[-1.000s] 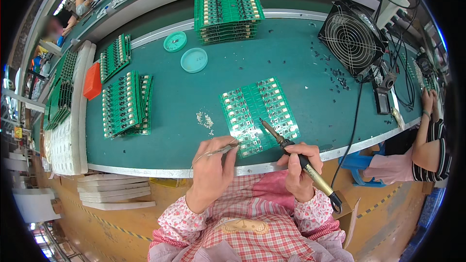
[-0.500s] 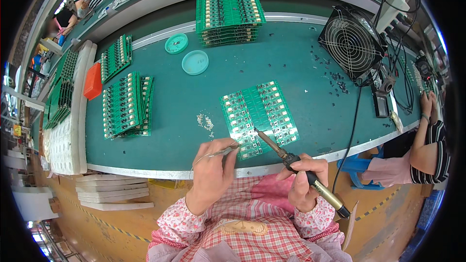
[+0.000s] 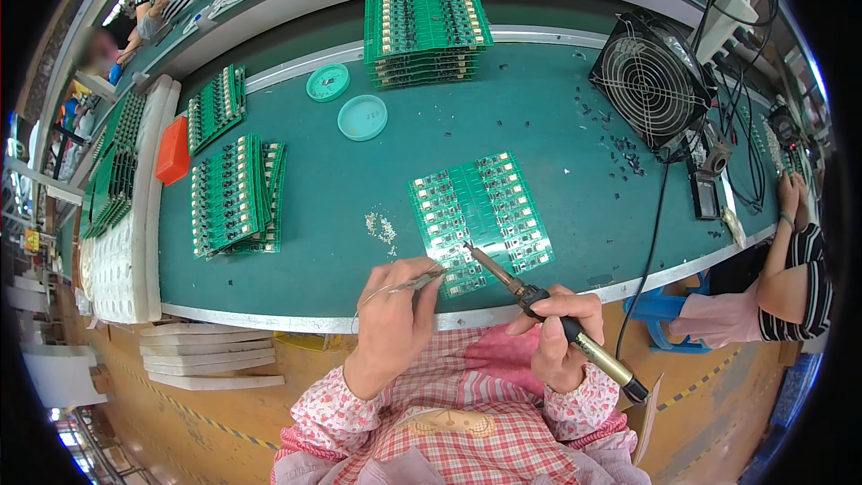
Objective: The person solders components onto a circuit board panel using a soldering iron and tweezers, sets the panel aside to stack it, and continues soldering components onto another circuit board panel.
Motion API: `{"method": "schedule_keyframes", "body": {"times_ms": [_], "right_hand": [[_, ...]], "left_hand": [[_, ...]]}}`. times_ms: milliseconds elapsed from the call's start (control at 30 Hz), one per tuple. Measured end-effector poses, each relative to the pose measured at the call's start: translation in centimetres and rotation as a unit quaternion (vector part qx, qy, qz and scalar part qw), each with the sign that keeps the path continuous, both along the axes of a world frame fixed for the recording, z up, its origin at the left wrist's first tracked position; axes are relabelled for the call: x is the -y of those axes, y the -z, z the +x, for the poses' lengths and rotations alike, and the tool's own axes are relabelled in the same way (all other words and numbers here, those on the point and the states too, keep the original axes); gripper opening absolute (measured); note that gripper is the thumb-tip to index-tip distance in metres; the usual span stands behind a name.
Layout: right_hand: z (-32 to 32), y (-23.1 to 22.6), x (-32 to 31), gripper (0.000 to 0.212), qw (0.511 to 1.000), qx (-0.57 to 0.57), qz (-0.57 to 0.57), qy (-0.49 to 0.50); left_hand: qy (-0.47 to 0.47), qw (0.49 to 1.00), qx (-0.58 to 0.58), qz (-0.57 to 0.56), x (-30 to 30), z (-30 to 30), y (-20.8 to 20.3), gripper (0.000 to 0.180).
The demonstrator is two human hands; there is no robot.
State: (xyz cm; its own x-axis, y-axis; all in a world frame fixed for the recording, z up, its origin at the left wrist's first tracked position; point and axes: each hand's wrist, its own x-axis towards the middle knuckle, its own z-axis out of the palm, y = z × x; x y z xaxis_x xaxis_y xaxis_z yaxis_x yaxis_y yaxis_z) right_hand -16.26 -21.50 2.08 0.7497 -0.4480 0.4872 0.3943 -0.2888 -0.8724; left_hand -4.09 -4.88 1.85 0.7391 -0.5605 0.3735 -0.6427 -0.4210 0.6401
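A green circuit board panel with rows of small parts lies at the bench's front edge. My right hand is closed round a soldering iron, its tip reaching over the lower middle of the panel; whether the tip touches cannot be told. At the panel's lower left corner, my left hand is closed on thin metal tweezers. A fine wire hangs by that hand. What the tweezer tips grip, if anything, is too small to see.
Stacked boards stand at the back and left. Two green round dishes lie between them. Tiny pale parts are scattered left of the panel. A black fan stands back right, its cable crossing the bench. Another person's hand is far right.
The soldering iron's tip has shifted slightly left and down over the panel. My left hand with the tweezers has barely moved.
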Motion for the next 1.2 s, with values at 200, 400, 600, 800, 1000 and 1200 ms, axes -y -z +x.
{"method": "schedule_keyframes", "body": {"times_ms": [200, 400, 600, 800, 1000, 1200], "right_hand": [[0.0, -0.3, 0.1, 0.012, 1.000, 0.005, -0.007, -0.007], [-0.4, 1.1, -0.4, 0.009, 0.992, -0.080, 0.092, 0.018], [-0.1, 1.6, -0.2, 0.009, 0.990, -0.125, 0.068, -0.007], [0.3, 1.5, 0.1, 0.015, 0.992, -0.123, -0.008, -0.041], [0.3, 1.1, -0.2, 0.008, 0.991, -0.130, -0.019, -0.020], [0.4, 1.6, -0.5, 0.009, 0.994, -0.110, -0.029, 0.000]], "left_hand": [[0.000, 1.000, 0.009, -0.002, -0.1, 0.0, 0.1, 0.010], [0.007, 1.000, 0.007, 0.000, 0.0, 0.2, 0.1, 0.011], [0.010, 1.000, 0.009, -0.002, -0.2, 0.2, 0.0, 0.010], [0.015, 1.000, 0.013, -0.006, -0.2, 0.3, 0.2, 0.011], [0.017, 1.000, 0.010, -0.002, -0.1, 0.4, -0.3, 0.010], [0.018, 1.000, 0.008, -0.001, 0.0, 0.4, -0.4, 0.009]]}}
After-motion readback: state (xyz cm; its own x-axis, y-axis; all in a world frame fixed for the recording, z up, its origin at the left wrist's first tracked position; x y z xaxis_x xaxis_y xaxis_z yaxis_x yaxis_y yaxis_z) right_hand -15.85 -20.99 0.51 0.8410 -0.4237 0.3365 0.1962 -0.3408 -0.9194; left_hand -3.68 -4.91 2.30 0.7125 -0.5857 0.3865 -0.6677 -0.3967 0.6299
